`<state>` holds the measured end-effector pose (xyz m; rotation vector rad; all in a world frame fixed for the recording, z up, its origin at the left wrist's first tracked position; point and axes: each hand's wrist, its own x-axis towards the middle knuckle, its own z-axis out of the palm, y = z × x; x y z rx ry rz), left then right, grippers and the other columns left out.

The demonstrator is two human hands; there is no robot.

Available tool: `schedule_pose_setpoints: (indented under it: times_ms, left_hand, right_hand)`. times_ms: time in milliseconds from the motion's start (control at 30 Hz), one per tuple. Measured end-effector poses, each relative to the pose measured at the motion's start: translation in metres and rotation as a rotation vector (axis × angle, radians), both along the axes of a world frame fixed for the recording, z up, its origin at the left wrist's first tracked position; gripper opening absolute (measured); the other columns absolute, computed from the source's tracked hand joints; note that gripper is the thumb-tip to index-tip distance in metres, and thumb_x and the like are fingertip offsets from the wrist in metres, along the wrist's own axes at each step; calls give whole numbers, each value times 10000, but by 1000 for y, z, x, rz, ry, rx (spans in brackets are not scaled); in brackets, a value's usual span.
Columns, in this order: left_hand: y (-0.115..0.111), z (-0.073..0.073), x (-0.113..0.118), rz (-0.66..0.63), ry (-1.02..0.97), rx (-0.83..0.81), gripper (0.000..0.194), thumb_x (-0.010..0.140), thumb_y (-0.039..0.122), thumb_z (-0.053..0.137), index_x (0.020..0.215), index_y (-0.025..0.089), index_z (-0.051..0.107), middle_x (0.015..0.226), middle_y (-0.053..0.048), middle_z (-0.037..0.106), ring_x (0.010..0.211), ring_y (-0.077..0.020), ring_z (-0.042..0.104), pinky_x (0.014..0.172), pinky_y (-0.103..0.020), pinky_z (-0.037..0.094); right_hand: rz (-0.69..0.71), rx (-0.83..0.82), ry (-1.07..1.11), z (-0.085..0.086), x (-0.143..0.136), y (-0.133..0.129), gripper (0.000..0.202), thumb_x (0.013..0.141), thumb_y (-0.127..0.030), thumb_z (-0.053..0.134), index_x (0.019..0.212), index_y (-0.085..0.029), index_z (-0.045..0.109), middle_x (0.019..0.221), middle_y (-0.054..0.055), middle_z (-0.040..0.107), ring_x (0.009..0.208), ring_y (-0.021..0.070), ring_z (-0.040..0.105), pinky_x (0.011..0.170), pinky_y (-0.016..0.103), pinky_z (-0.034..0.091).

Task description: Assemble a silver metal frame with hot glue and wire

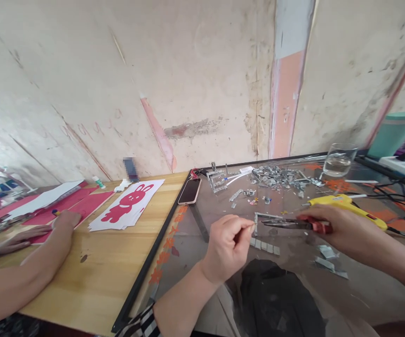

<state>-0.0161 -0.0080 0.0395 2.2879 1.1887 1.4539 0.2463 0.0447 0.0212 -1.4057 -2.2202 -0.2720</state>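
Observation:
My left hand (227,243) is closed in a pinch over the glass-topped table. Whatever its fingertips hold is too small to name. Beside those fingertips lies an L-shaped frame of thin grey strips (256,218). My right hand (343,227) grips long-nosed pliers (283,224) with red handles, their dark jaws pointing left towards my left fingertips and ending slightly apart from them. Just below the jaws is a row of small grey square pieces (265,246). More loose grey pieces (329,252) lie under my right wrist.
A yellow glue gun (346,206) lies behind my right hand, near a glass of water (340,160) and black cables. Grey scraps (283,178) are heaped at the back. A phone (190,191) lies left. Another person's hands (65,220) rest on red paper beside rabbit cutout sheets (128,206).

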Motion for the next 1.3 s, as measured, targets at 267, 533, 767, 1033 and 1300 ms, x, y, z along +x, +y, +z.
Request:
schedule_pose_setpoints:
  times_ms: [267, 533, 767, 1033, 1300]
  left_hand:
    - [2, 5, 0, -101, -325, -583, 226, 763, 335, 549, 706, 131, 628, 515, 29, 405, 509, -76, 311, 471, -199, 254]
    - [5, -3, 1, -212, -333, -729, 268, 740, 369, 576, 729, 111, 649, 562, 4, 476, 534, -78, 345, 507, -210, 267]
    - [5, 0, 2, -283, -411, -829, 210, 709, 324, 621, 689, 116, 647, 587, -1, 528, 553, -75, 384, 543, -211, 285]
    - [8, -3, 1, -388, -549, -1002, 205, 665, 308, 665, 663, 105, 634, 576, 0, 539, 465, -36, 293, 470, -207, 196]
    - [10, -4, 1, -494, -710, -1217, 191, 608, 253, 702, 624, 85, 612, 537, -1, 546, 392, -7, 252, 437, -221, 131]
  right_hand:
    - [-167, 335, -117, 15, 1, -1, 376, 706, -165, 493, 1053, -274, 591, 1049, 1, 612, 950, 231, 530, 592, 300, 470]
    - [-69, 561, -167, 23, 0, -10, 399, 707, -162, 550, 1105, -193, 563, 1021, 79, 620, 957, 259, 524, 800, 345, 444]
    - [-46, 587, -184, 23, 0, -10, 364, 716, -195, 578, 1078, -169, 584, 1012, 89, 628, 950, 266, 530, 796, 356, 448]
    - [-24, 620, -199, 23, 1, -8, 323, 731, -213, 586, 1051, -176, 606, 1000, 78, 645, 939, 252, 537, 769, 336, 451]
    - [-4, 678, -174, 23, 1, -6, 313, 726, -208, 603, 1039, -195, 611, 969, 57, 662, 936, 234, 554, 750, 317, 458]
